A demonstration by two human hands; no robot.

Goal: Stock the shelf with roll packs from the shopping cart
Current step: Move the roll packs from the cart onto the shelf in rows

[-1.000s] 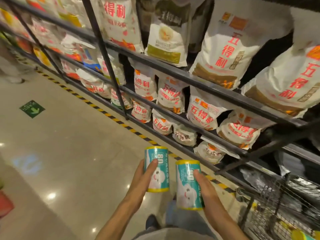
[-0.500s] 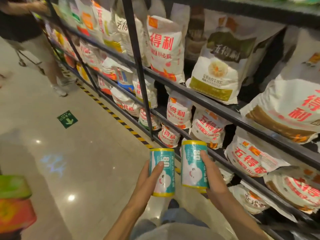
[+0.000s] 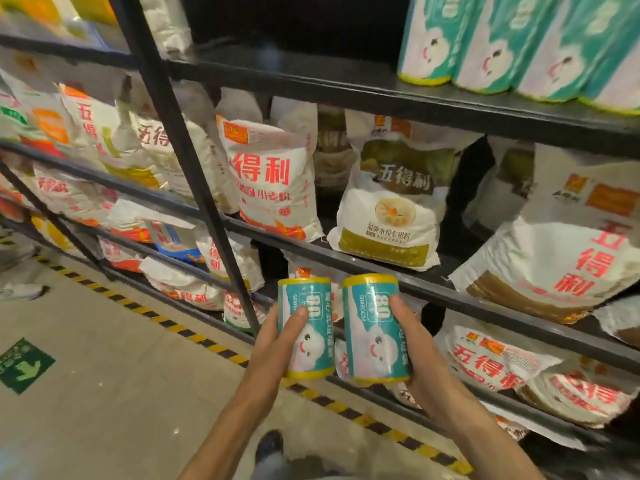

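At the bottom edge we see a dark shoe on the pale floor. Above it, our left hand is wrapped around one teal roll pack, thumb lying across its front, and our right hand is wrapped the same way around a second roll pack. Both packs stand upright, side by side and very close together, yellow ends at top and bottom, held in the air in front of the lower shelves. A yellow-and-black striped line runs along the floor at the foot of the rack, and a green arrow sticker lies on the floor at left. Behind the packs, a black metal rack carries white flour bags with red lettering on several levels. On the top shelf, at upper right, stands a row of matching teal roll packs, with bare shelf to their left.
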